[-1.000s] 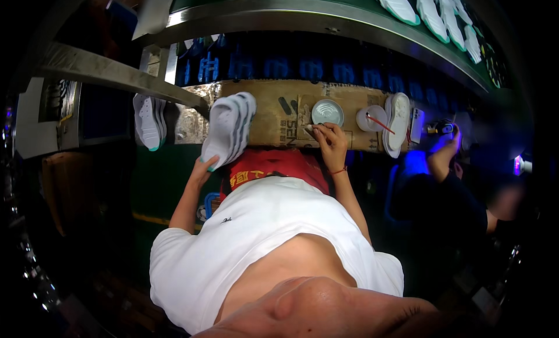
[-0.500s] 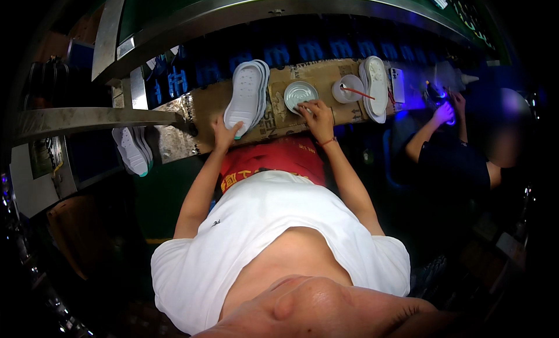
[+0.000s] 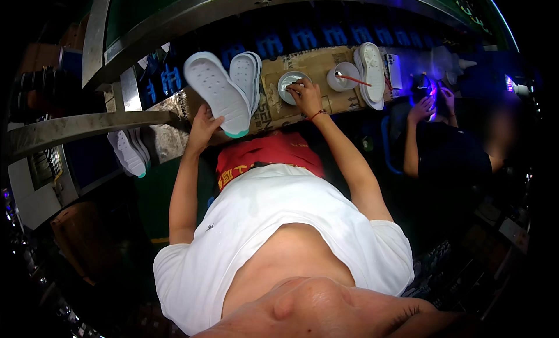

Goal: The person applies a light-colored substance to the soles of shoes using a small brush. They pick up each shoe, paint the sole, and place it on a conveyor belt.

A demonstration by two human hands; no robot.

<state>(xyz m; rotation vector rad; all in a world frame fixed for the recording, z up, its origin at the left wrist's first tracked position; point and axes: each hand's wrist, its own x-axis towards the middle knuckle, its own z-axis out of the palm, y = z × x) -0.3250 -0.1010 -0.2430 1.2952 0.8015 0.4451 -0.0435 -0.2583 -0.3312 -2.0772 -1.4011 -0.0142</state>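
Observation:
My left hand [image 3: 204, 129] grips the green-tipped end of a white shoe sole [image 3: 216, 92], thumb on its face, and holds it tilted over the bench. Just right of that sole lies a stack of similar white soles [image 3: 247, 73]. My right hand [image 3: 308, 99] reaches over a small round white dish [image 3: 285, 94], fingertips pinched together inside its rim. Whatever is between those fingers is too small to make out. Beside the dish stands a translucent plastic cup [image 3: 336, 82] with a red stick [image 3: 356, 80] leaning across it.
Brown cardboard [image 3: 279, 114] covers the bench. More white soles lie right of the cup [image 3: 372, 76] and at far left [image 3: 123, 151]. A phone [image 3: 394, 71] lies farther right. A metal rail [image 3: 87, 125] juts in from the left. At right, a co-worker's hand [image 3: 420, 110] is under violet light.
My left hand has lifted one sole off the stack and moved it left, tilting it. My right hand's fingers have moved from the dish's near edge to over its inside.

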